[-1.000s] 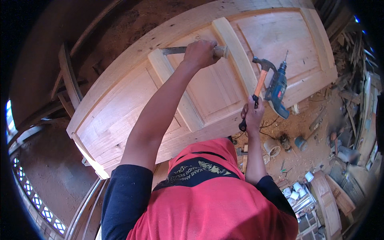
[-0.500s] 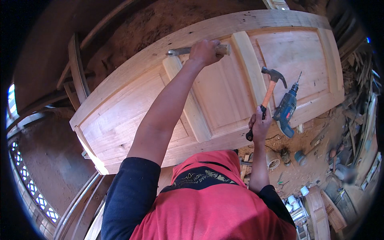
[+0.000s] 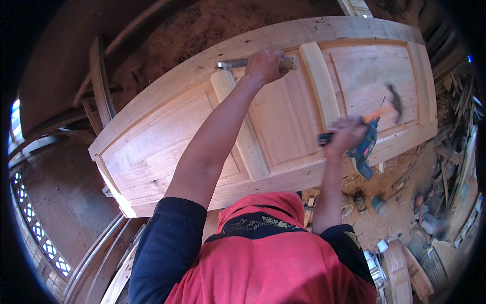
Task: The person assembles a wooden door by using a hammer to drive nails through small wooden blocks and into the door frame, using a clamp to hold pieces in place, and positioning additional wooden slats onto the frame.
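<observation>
The left hand (image 3: 263, 65) is stretched far forward, its grip clamped around the pale wooden handle of a chisel with a flat grey steel blade (image 3: 255, 63). The handle's butt pokes out on the right of the fist and the blade runs out to the left, lying along the upper rail of the large pale wooden panelled door (image 3: 152, 147). The blade's tip sits on the rail just above the door's left upright divider (image 3: 242, 129).

The right hand (image 3: 345, 136) hovers over the door's lower edge, its grip closed on the black end of an orange-handled hammer with a dark steel head (image 3: 377, 109). The hammer is blurred with motion; its head is raised over the right-hand recessed panel (image 3: 374, 81), well apart from the chisel handle.

The door lies flat and slants across the view, with 2 raised upright dividers between its sunken panels. Just beside the right hand, at the door's lower edge, a blue and black power drill (image 3: 365, 151) shows, partly hidden by the hand; whether it rests on the door or hangs off it I cannot tell.

Beyond the door, the brown earth floor (image 3: 400, 202) is strewn with wood offcuts and small tins. Curved timber pieces (image 3: 98, 86) stand to the left. The person's red shirt with dark blue sleeves (image 3: 263, 258) fills the lower part of the view.
</observation>
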Tool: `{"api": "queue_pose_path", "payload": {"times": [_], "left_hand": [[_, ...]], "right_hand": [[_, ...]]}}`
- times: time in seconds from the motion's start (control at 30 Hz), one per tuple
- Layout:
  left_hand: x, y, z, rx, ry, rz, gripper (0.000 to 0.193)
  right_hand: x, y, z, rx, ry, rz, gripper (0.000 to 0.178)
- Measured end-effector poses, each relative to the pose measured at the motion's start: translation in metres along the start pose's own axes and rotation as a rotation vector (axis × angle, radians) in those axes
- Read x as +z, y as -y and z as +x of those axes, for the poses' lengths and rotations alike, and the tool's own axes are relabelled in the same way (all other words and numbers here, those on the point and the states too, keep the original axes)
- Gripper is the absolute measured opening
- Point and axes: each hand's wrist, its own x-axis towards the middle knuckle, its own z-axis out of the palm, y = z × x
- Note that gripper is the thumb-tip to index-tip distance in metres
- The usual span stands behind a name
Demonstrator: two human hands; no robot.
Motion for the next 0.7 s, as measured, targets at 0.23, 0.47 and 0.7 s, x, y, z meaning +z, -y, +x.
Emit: {"api": "queue_pose_path", "payload": {"times": [0.23,0.47,0.7], "left_hand": [[-0.003,0.002,-0.006,-0.013,-0.035,0.013,0.035],[-0.001,0.036,-0.021,-0.069,0.039,0.038,0.042],[-0.03,-0.005,-0.12,0.035,0.296,0.022,0.027]], "right_hand": [[0.004,-0.013,-0.034,0.36,0.442,-0.422,0.016],[0.019,-0.01,-0.047,0.325,0.723,-0.503,0.02],[-0.018,-0.003,-0.023,0.258,0.23,-0.181,0.022]]}}
